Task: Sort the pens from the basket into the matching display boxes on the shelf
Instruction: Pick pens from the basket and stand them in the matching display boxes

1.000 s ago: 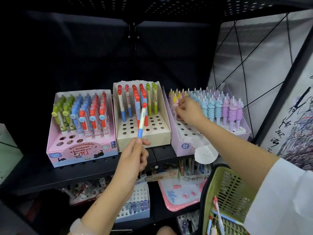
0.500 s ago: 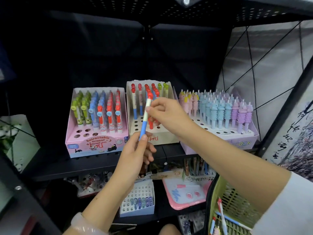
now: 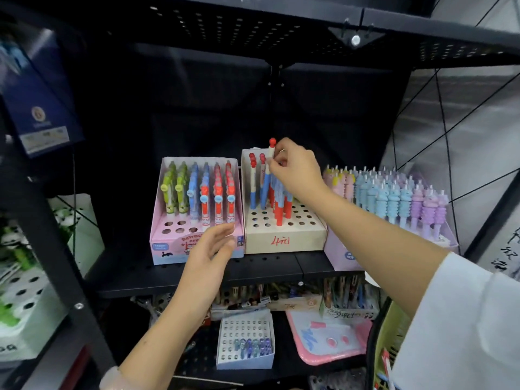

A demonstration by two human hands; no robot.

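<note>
My right hand (image 3: 295, 170) pinches a white pen with a red ball cap and blue lower end (image 3: 270, 161), upright over the back rows of the beige display box (image 3: 284, 243). That box holds red and blue pens of the same kind. My left hand (image 3: 209, 257) hovers with relaxed fingers, holding nothing, in front of the pink display box (image 3: 166, 249) of green, blue and red pens. A lilac box (image 3: 343, 254) of pastel ridged pens stands at the right. The green basket (image 3: 394, 333) shows at the lower right with a few pens inside.
The three boxes stand on a black perforated shelf (image 3: 197, 277) under another black shelf (image 3: 253, 32). Below are a small white pen tray (image 3: 244, 361), a pink board (image 3: 329, 339) and more stationery. A black upright post (image 3: 56, 249) stands at the left, a wire grid at the right.
The pen passed from my left hand to my right hand, which carried it up and back over the beige box. My left hand let go and dropped lower, now holding nothing.
</note>
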